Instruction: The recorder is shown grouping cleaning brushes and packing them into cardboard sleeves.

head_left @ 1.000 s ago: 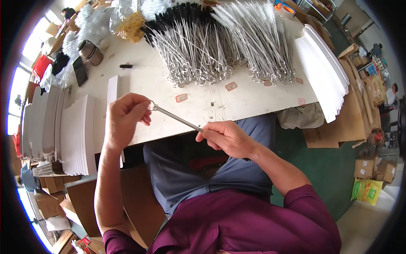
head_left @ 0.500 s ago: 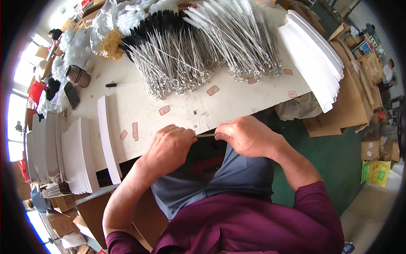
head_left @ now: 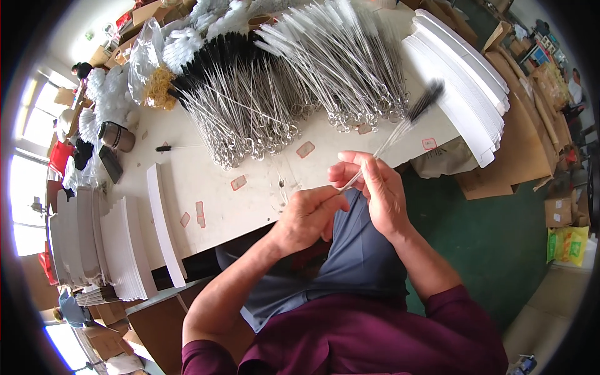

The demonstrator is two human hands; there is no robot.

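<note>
A wire brush (head_left: 426,100) with black bristles slants up and to the right from my hands, its head and stem smeared by motion. My left hand (head_left: 309,214) is closed around the lower end of its thin metal stem, and its grip hides that end. The stem runs across my right hand (head_left: 382,190), between the thumb side and the bent fingers, which hold it loosely. Both hands are above my lap at the table's front edge. Beyond them lie a pile of black-bristled wire brushes (head_left: 240,106) and a pile of white-bristled ones (head_left: 347,69), ring ends toward me.
White card strips are stacked at the right (head_left: 459,87) and left (head_left: 128,244), with a single strip (head_left: 165,225) on the table (head_left: 244,206). A lone black brush (head_left: 164,149), a jar (head_left: 117,136) and yellow ties (head_left: 160,89) lie to the left. Cardboard (head_left: 531,156) stands at right.
Both hands have shifted right from holding the stem level between them. The brush now points up and right with its black head showing, and the right fingers have loosened.
</note>
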